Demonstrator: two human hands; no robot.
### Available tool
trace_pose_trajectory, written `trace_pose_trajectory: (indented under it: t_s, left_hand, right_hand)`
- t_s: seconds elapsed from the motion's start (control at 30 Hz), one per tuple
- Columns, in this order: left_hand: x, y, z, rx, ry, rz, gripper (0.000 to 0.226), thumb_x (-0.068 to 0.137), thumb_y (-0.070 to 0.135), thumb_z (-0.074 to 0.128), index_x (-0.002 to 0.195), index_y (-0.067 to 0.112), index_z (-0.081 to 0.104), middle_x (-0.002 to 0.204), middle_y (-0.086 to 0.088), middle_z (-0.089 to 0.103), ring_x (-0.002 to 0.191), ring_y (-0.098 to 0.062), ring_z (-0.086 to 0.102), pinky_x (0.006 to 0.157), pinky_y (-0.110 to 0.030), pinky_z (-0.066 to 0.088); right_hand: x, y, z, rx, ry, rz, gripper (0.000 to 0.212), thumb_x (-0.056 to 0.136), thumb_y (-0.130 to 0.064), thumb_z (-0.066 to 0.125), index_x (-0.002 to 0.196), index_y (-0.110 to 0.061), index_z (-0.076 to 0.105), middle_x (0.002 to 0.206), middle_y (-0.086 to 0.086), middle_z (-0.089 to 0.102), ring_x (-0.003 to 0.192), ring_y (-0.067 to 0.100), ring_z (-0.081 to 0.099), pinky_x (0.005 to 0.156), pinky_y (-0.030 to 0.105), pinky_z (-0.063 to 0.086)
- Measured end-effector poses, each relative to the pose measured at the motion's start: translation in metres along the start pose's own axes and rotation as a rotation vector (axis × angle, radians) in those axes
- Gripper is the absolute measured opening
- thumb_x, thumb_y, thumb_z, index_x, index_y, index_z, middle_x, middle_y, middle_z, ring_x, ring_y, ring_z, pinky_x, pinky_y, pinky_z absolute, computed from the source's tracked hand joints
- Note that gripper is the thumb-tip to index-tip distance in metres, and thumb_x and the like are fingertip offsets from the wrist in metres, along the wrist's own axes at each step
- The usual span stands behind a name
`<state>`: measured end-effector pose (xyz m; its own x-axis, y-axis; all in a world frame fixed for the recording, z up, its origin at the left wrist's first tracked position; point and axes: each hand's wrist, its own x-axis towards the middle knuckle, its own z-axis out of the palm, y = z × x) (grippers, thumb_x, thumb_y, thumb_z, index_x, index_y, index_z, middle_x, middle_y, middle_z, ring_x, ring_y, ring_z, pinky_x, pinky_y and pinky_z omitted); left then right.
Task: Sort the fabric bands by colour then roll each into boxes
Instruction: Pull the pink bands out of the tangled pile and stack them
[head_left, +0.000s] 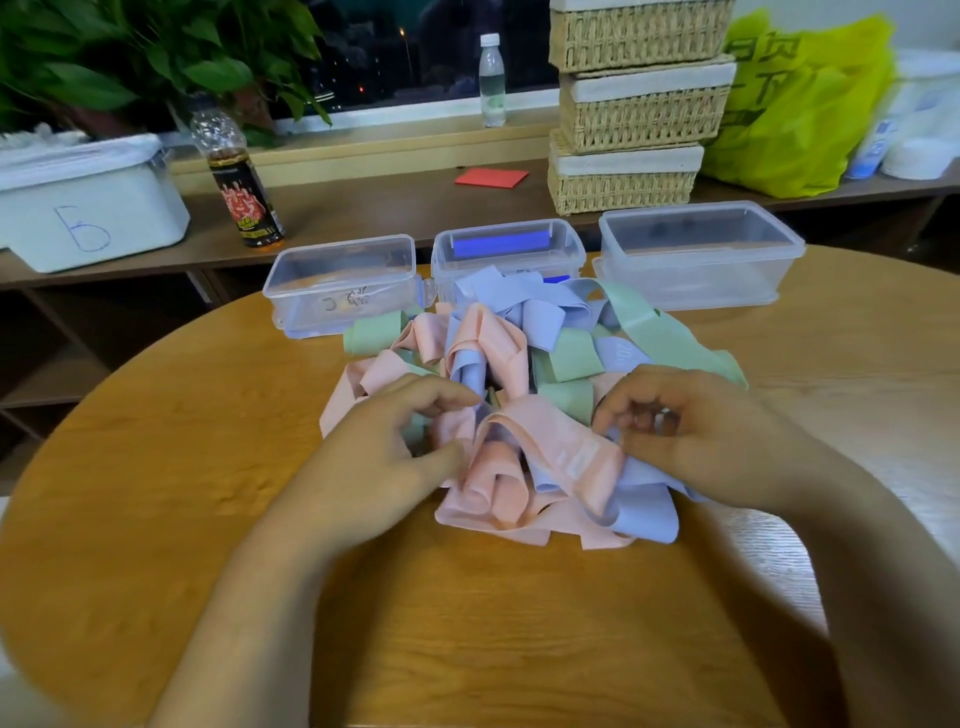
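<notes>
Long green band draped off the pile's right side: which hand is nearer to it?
Right. The right hand sits just in front of the long green band; the left hand works the far left side of the pile.

pink, lilac and green bands (519, 415), wood-grain table (467, 623)

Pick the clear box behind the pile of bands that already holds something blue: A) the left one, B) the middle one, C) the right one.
B: a blue item shows through the middle box, while the left box and right box look empty.
</notes>
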<state>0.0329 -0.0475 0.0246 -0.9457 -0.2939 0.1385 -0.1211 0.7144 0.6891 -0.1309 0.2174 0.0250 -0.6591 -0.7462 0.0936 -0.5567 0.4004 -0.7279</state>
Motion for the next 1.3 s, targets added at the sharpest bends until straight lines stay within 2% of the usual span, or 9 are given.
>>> trace_pose_trajectory:
  t_s: [0.23,0.37,0.5,0.67,0.8,0.9,1.03,1.17,1.3]
  left_hand:
    - [-0.004,-0.012,-0.011,-0.092,0.02,-0.066,0.051,0.085,0.012,0.06,0.122,0.048,0.063,0.118,0.015,0.061,0.11,-0.003,0.058,0.098,-0.031,0.05]
    - [-0.005,-0.007,-0.015,0.025,0.294,0.028,0.037,0.096,0.003,0.059,0.111,0.035,0.071,0.115,0.023,0.062,0.113,-0.003,0.054,0.097,-0.024,0.046]
    - [-0.009,0.006,-0.007,0.086,0.181,0.216,0.018,0.09,0.026,0.065,0.102,0.035,0.075,0.104,0.018,0.064,0.108,-0.004,0.054,0.089,-0.014,0.038]
    - [0.002,-0.005,-0.001,0.082,0.263,0.037,0.013,0.101,0.028,0.068,0.102,0.041,0.07,0.106,0.023,0.062,0.103,0.0,0.055,0.08,-0.018,0.043]
    - [0.017,0.003,0.001,0.049,0.343,-0.044,0.012,0.103,0.027,0.065,0.103,0.039,0.068,0.106,0.02,0.063,0.098,0.001,0.056,0.078,-0.023,0.047]
    - [0.037,0.02,0.014,0.23,0.233,0.112,0.026,0.102,0.025,0.063,0.123,0.041,0.066,0.129,0.021,0.058,0.125,-0.006,0.048,0.102,-0.029,0.042]
    - [0.078,0.043,0.027,0.738,-0.179,0.375,0.051,0.1,0.022,0.062,0.144,0.046,0.056,0.161,0.022,0.041,0.156,-0.014,0.021,0.126,-0.049,0.013]
    - [0.096,0.056,0.011,0.94,-0.139,0.307,0.017,0.106,0.037,0.055,0.115,0.035,0.069,0.114,0.012,0.065,0.125,-0.018,0.053,0.125,-0.046,0.016]
    - [0.082,0.089,-0.016,0.356,0.163,0.199,0.021,0.107,0.043,0.056,0.095,0.027,0.062,0.083,0.009,0.069,0.09,-0.022,0.065,0.079,-0.039,0.049]
  right_hand:
    - [-0.006,-0.008,-0.003,-0.01,-0.181,0.082,0.026,0.097,-0.015,0.065,0.094,-0.037,0.077,0.066,-0.006,0.052,0.062,0.006,0.046,0.062,0.023,0.037]
    - [-0.004,-0.01,0.002,0.024,-0.009,0.075,0.015,0.102,-0.024,0.063,0.094,-0.031,0.074,0.069,0.006,0.064,0.058,0.015,0.052,0.061,0.032,0.042]
    - [0.001,-0.012,0.006,0.143,0.163,0.116,0.017,0.108,-0.03,0.057,0.098,-0.031,0.071,0.066,0.004,0.07,0.053,0.02,0.055,0.056,0.035,0.048]
    - [0.005,-0.023,0.014,0.358,0.264,0.056,0.017,0.105,-0.022,0.063,0.093,-0.013,0.07,0.082,0.003,0.078,0.077,0.021,0.073,0.074,0.034,0.051]
    - [0.011,-0.018,0.028,0.269,0.292,0.103,0.016,0.091,-0.018,0.077,0.093,-0.031,0.068,0.078,0.006,0.071,0.074,0.034,0.068,0.073,0.051,0.059]
    - [0.014,-0.015,0.029,0.325,0.299,0.099,0.041,0.093,-0.007,0.064,0.109,-0.044,0.068,0.102,0.005,0.071,0.089,0.041,0.07,0.081,0.063,0.06]
    - [0.014,-0.012,0.024,0.378,0.358,0.1,0.056,0.095,-0.002,0.057,0.122,-0.05,0.064,0.108,-0.005,0.071,0.089,0.027,0.072,0.083,0.058,0.061]
    - [0.01,-0.005,0.02,0.395,0.388,0.092,0.056,0.096,-0.005,0.059,0.123,-0.054,0.062,0.105,-0.008,0.071,0.089,0.023,0.071,0.086,0.056,0.059]
    - [0.007,-0.005,0.011,0.499,0.457,0.091,0.05,0.095,-0.003,0.062,0.119,-0.047,0.066,0.103,-0.011,0.072,0.091,0.015,0.071,0.082,0.047,0.061]
